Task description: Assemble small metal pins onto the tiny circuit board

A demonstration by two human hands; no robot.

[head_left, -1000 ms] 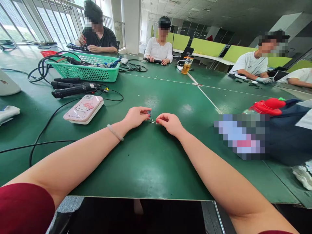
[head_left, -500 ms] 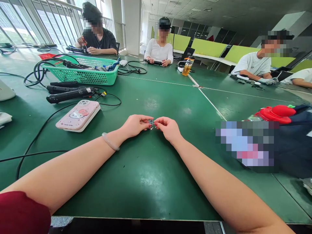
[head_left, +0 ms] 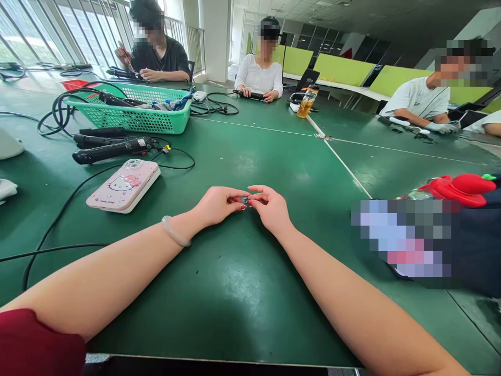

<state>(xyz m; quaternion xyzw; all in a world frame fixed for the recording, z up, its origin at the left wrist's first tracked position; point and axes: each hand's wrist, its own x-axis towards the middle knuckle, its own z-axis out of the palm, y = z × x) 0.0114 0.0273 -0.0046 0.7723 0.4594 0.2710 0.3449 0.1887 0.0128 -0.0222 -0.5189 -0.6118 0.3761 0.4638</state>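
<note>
Head view: left hand (head_left: 219,205) pinches a small dark part (head_left: 245,200), pink case (head_left: 124,187) off at nine o'clock; right hand (head_left: 274,209) meets the part's three-o'clock edge, grip too tiny to judge. Light, level pressure should suit.

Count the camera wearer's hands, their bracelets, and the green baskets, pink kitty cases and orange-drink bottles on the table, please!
Hands: 2 (left hand and right hand, meeting at a tiny dark part)
Bracelet: 1
Green basket: 1
Pink kitty case: 1
Orange-drink bottle: 1
Total: 6
</note>
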